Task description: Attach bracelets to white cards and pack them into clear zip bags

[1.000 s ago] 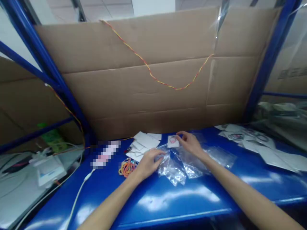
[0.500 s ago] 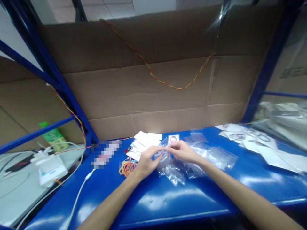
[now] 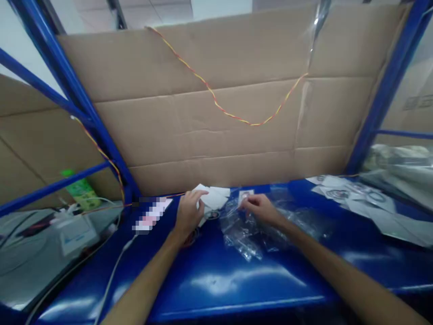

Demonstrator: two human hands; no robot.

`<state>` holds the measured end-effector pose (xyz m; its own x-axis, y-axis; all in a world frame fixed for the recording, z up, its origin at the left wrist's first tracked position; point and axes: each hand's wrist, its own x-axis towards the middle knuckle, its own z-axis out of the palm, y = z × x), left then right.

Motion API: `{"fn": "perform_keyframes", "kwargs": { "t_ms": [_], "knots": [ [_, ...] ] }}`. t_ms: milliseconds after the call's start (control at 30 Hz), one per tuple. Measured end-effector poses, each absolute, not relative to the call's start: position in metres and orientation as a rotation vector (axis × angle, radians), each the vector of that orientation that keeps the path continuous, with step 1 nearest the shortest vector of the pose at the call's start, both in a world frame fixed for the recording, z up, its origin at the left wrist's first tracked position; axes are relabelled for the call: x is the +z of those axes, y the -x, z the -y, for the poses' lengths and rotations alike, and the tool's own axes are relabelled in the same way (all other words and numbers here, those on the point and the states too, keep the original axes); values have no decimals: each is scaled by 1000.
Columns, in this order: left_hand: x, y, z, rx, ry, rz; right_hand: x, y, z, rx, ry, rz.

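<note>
My left hand (image 3: 189, 211) is at the pile of white cards (image 3: 216, 197), its fingers curved and apart at the pile's left side. Whether the fingertips touch a card cannot be made out. My right hand (image 3: 262, 210) is closed in a pinch on a clear plastic bag (image 3: 233, 212), just in front of a small card with a picture (image 3: 246, 194). More clear bags (image 3: 297, 223) lie beneath and to the right of this hand. A bundle of coloured bands or cords (image 3: 191, 238) is mostly hidden behind my left wrist.
White cards with coiled items (image 3: 338, 194) are spread at the right. A pixelated phone-like object (image 3: 152, 215) with a white cable (image 3: 115, 266) lies at the left. Cardboard (image 3: 209, 122) stands behind the blue table (image 3: 216, 284); a green bottle (image 3: 79, 189) is beyond the blue frame (image 3: 101, 135).
My hands were together over the clear bag. The left has let go and moved left to the white cards, over the coloured bundle; the right stays near the bag.
</note>
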<state>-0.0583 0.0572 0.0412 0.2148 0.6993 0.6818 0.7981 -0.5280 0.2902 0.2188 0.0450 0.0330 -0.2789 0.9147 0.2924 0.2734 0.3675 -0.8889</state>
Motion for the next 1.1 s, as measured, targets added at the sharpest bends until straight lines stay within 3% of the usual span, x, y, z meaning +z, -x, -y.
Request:
{"fn": "perform_keyframes", "kwargs": {
  "t_ms": [367,1100],
  "knots": [
    [55,107,-74,-766,2039,1812,35,-218,-43,954,1048,1766],
    [45,142,-89,-766,1961,2130,34,-219,-42,986,1078,1780]
  ]
}}
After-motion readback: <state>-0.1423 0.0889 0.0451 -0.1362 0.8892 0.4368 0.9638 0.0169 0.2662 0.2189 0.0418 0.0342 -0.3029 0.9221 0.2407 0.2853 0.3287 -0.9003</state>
